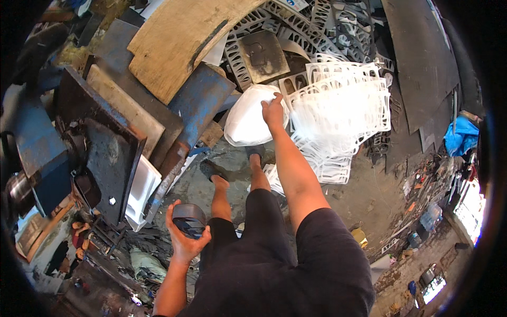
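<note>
Closest to the camera, the left hand (185, 235) is held low near the person's body, with its fingers curled around a small dark block (188, 218) with rounded corners; the grip is closed and the block sits in the palm. Just beside this hand, on the left side, stands a dark metal machine (105, 158) with a flat black plate, and a white sheet piece (141, 191) leans against its lower part. Below the hand the floor is full of dark scraps and a pale crumpled bag (148, 264). The person's two feet in dark sandals (211, 170) stand on a narrow patch of bare grey floor (235, 158), which is the only open ground near the body. Farther out, the right hand (273, 112) is stretched forward with the arm straight, and its fingers pinch the upper edge of a white sheet (251, 119) with a rounded shape, which hangs tilted above the floor. To the right of it, touching or almost touching, lies a pile of white cut-out frames (338, 111). Left of the sheet a blue metal beam (198, 100) goes down diagonally and closes this side. Behind everything there is a big curved wooden board (179, 37) and grey cut-out frames (296, 26).
</note>
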`<move>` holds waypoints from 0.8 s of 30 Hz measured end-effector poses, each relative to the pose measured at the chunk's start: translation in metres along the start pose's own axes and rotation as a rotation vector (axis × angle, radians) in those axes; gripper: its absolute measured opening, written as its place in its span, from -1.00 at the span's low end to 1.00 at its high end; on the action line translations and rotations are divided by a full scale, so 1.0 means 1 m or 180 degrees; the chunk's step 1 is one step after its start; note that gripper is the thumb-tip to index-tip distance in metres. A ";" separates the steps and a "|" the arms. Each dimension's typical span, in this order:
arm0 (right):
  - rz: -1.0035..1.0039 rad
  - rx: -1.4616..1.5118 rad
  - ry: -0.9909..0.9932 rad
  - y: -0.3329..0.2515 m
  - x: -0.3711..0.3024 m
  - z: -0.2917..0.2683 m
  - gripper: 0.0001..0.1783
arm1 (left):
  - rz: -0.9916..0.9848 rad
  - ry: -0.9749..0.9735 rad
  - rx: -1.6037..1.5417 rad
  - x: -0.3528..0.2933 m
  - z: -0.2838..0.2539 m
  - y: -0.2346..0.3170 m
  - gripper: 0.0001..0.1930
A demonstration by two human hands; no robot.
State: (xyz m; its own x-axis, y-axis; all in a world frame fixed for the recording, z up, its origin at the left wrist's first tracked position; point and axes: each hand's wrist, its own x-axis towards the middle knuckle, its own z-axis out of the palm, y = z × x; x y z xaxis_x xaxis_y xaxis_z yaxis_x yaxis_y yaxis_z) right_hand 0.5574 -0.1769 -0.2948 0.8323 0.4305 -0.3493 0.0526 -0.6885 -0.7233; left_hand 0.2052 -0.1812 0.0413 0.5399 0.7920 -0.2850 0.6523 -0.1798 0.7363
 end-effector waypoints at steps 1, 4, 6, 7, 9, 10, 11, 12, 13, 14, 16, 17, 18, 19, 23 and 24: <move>-0.0001 -0.0052 -0.0026 0.004 0.008 0.007 -0.36 | 0.0056 -0.0029 0.0166 0.001 0.002 -0.001 0.13; -0.0133 -0.0684 0.0091 0.004 0.015 0.020 -0.36 | 0.0002 -0.0050 0.0222 0.007 0.009 0.003 0.12; -0.0019 -0.0812 0.0185 -0.001 0.012 0.017 -0.35 | 0.0034 -0.0056 0.0635 0.015 0.006 0.015 0.12; 0.0165 -0.0638 0.0218 -0.002 0.010 0.013 -0.35 | 0.0049 -0.0031 0.0866 0.018 0.004 0.018 0.12; 0.0213 -0.0448 0.0402 -0.018 -0.004 -0.006 -0.41 | -0.0148 0.0103 0.1043 0.013 0.002 0.024 0.13; 0.0017 -0.0398 0.0051 -0.028 -0.021 -0.021 -0.48 | -0.0125 0.0331 0.0486 0.010 0.004 0.027 0.12; -0.0176 -0.0341 -0.0306 -0.044 -0.047 -0.038 -0.53 | -0.0089 0.0562 -0.0057 0.010 0.006 0.028 0.12; -0.0105 0.0051 -0.1112 -0.058 -0.078 -0.059 -0.58 | -0.0048 0.0795 -0.0597 0.012 0.009 0.029 0.12; 0.0596 0.0524 -0.2734 -0.103 -0.116 -0.099 -0.56 | 0.0175 0.0958 -0.0832 0.012 0.009 0.032 0.12; 0.0869 0.0892 -0.3696 -0.135 -0.153 -0.127 -0.56 | 0.0428 0.1153 -0.1028 0.016 0.005 0.038 0.11; 0.1722 0.1529 -0.5031 -0.188 -0.218 -0.172 -0.48 | 0.0984 0.1337 -0.0885 0.024 -0.009 0.066 0.13; 0.1588 0.2106 -0.4711 -0.201 -0.238 -0.180 -0.43 | 0.1286 0.1381 -0.0476 0.028 -0.023 0.084 0.12; 0.1524 0.2663 -0.4347 -0.214 -0.257 -0.184 -0.37 | 0.1532 0.1375 -0.0080 0.024 -0.033 0.100 0.11; 0.1439 0.3303 -0.3892 -0.252 -0.277 -0.197 -0.37 | 0.1474 0.1173 -0.0604 0.015 -0.034 0.111 0.07; 0.1381 0.3862 -0.3009 -0.292 -0.269 -0.210 -0.37 | 0.1690 0.1423 -0.0525 -0.005 -0.075 0.097 -0.19; 0.1330 0.3772 -0.2752 -0.301 -0.264 -0.212 -0.37 | 0.1110 0.2390 -0.0809 0.001 -0.067 0.060 -0.38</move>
State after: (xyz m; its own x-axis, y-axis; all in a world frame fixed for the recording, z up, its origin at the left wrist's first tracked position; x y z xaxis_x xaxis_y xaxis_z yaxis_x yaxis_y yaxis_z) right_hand 0.4387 -0.2071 0.1419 0.0851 0.8177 -0.5693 -0.9056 -0.1748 -0.3864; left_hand 0.2092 -0.1522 0.1262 0.1343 0.9078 0.3974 0.3278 -0.4192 0.8466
